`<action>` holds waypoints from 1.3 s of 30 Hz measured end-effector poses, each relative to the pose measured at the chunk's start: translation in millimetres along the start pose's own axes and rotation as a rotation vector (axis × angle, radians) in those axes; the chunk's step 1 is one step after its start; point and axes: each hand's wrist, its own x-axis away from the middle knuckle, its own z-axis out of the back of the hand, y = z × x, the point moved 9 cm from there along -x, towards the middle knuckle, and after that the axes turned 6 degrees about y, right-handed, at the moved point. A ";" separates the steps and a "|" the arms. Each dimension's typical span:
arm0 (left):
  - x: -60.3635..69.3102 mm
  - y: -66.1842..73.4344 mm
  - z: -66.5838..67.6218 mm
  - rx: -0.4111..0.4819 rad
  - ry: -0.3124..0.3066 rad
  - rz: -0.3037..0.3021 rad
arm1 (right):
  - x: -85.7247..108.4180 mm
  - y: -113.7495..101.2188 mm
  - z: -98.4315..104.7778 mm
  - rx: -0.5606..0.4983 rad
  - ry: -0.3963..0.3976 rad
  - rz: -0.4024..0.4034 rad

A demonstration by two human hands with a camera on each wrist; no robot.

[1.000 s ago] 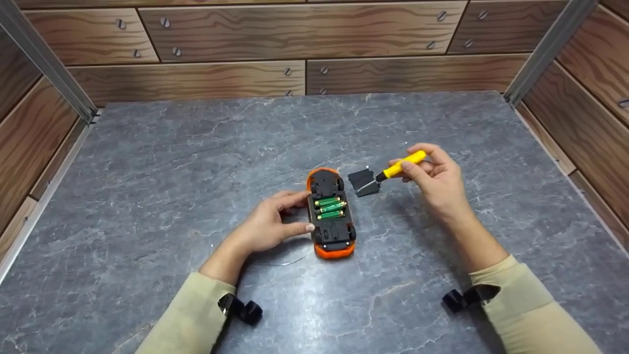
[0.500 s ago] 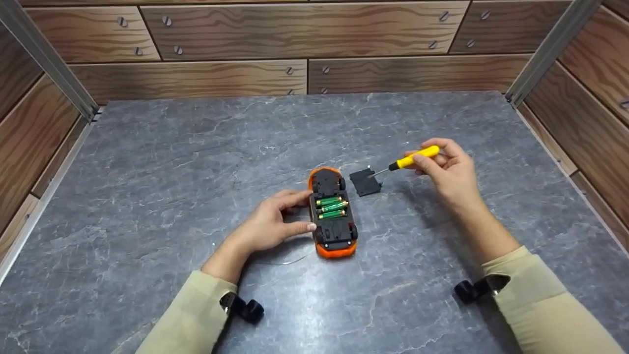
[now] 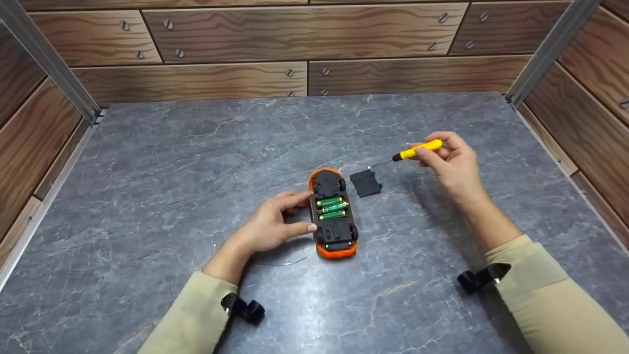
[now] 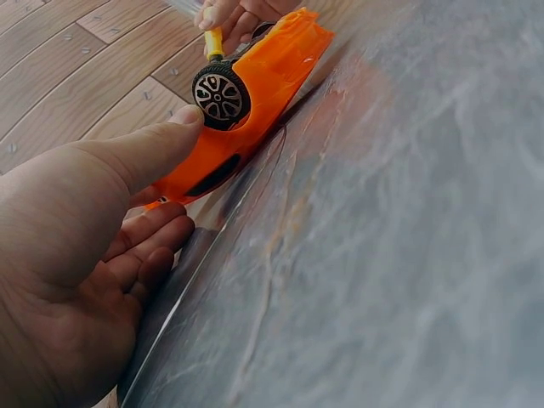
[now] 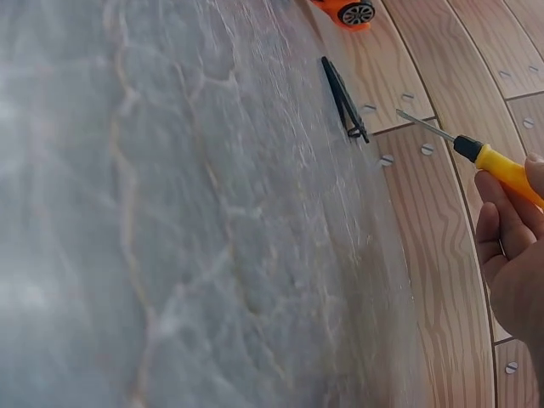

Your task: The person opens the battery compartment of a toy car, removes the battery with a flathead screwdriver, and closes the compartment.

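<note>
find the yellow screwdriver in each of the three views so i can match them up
Head: the yellow screwdriver is right of centre, held in the right hand, tip toward the lower left.
Left wrist: near the top edge, left of centre, just above a wheel; only part shows.
Right wrist: at the right edge, tip toward the upper left.
Shared landmark: the orange toy car, near the middle, upper middle and top edge respectively.

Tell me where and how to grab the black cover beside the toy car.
I'd pinch the black cover by its near and far edges, reaching down from the right. It looks thin and lies low on the table, so there's little to grasp, and the toy car lies close on its left. The right hand holds the screwdriver, which probably must go down first.
</note>
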 end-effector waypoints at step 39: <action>-1.0 1.9 -0.4 0.000 -0.006 -0.001 | -18.6 47.3 3.5 0.375 -0.064 -0.110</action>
